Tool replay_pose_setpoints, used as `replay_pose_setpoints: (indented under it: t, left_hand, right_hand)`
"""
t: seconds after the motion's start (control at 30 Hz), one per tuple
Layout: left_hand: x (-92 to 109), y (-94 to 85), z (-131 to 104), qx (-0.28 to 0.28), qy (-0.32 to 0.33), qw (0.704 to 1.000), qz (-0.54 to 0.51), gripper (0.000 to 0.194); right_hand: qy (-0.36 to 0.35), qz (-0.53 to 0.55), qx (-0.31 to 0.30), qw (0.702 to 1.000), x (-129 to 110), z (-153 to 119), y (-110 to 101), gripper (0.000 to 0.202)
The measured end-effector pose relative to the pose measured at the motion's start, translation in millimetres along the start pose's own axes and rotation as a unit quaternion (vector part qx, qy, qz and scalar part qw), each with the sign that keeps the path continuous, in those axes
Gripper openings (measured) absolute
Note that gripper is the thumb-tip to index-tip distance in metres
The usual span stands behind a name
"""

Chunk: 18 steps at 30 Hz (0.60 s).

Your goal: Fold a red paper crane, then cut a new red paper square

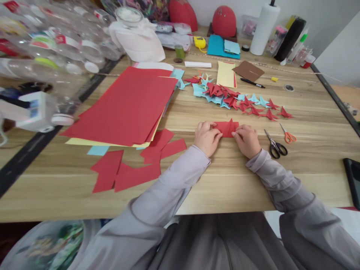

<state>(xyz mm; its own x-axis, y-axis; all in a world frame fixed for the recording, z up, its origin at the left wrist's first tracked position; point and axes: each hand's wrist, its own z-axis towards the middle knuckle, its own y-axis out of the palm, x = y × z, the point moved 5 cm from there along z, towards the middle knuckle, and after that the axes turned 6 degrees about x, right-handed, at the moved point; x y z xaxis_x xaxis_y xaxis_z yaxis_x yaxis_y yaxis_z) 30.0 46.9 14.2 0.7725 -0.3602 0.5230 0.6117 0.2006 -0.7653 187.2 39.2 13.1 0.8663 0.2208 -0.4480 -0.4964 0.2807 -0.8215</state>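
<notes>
A folded red paper (227,128) lies on the wooden table between my hands, with a pointed flap standing up near its middle. My left hand (207,138) pinches its left end, fingers bent over the edge. At the other end, my right hand (247,140) grips the paper near the base of the flap, fingers closed. Beyond them sits a spread of small folded red and light blue paper figures (231,98). Several cut red paper pieces (137,176) lie to the left, below a stack of large red sheets (129,105).
Black-handled scissors (275,147) and orange-handled scissors (288,135) lie right of my right hand. Plastic bottles (67,45) crowd the far left. A black pen (252,83), brown paper (248,71) and yellow sheets (225,74) lie farther back. A dark device (353,180) rests at the right edge.
</notes>
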Motion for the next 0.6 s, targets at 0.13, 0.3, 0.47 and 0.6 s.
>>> replay_pose_setpoints:
  t: [0.13,0.3,0.47,0.6]
  left_hand:
    - [-2.2,0.2,0.1,-0.01,-0.042,0.999,-0.015,0.007]
    - [-5.8,-1.6,0.0,-0.014,-0.108,0.993,-0.044,0.004]
    - [-10.2,-0.7,-0.4,-0.009,-0.135,0.987,-0.083,0.008]
    - [-11.1,0.3,-2.0,-0.01,-0.121,0.988,-0.094,0.006]
  right_hand:
    - [-0.001,0.002,0.004,1.0,0.6,0.3,0.0,0.022]
    - [0.0,0.006,0.002,1.0,0.8,0.2,0.2,0.022]
    - [0.006,0.006,-0.006,1.0,0.8,-0.1,0.0,0.022]
    - [-0.003,0.017,-0.005,1.0,0.2,-1.2,-1.5,0.022]
